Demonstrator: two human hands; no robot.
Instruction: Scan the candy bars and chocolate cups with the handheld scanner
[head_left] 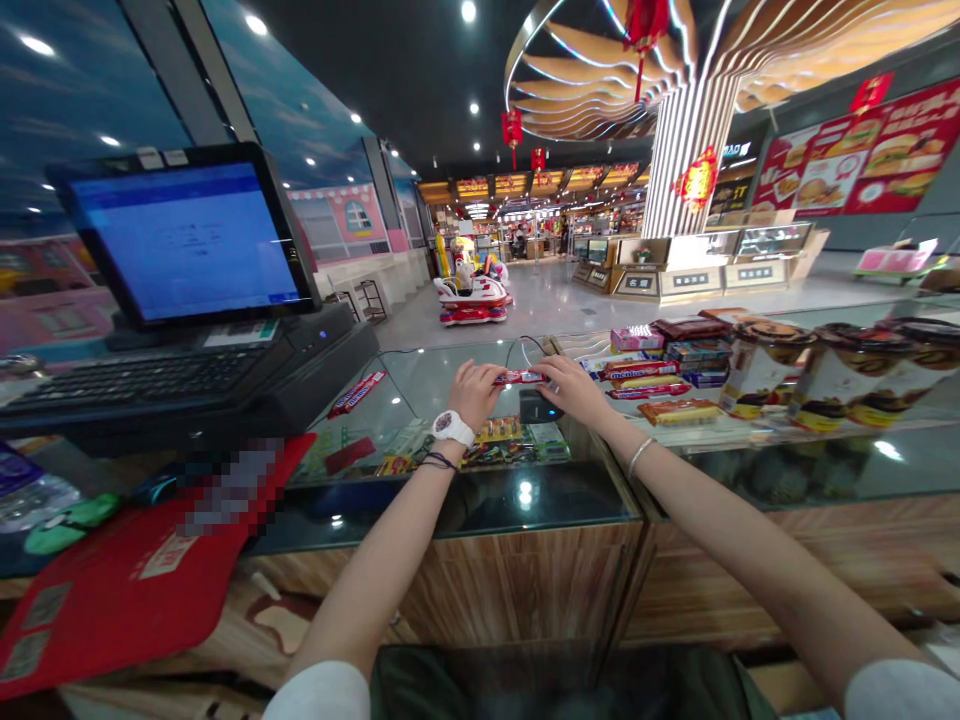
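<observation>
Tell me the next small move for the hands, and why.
Probably turn the red candy roll a little toward the small black device: the left hand and right hand hold its two ends, and the device, blue light lit, appears just below.

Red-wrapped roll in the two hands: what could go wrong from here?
The red-wrapped roll, held by the fingers of the left hand and right hand, might slip and knock the black device close by. The right hand might also nudge the stacked candy packs beside it.
</observation>
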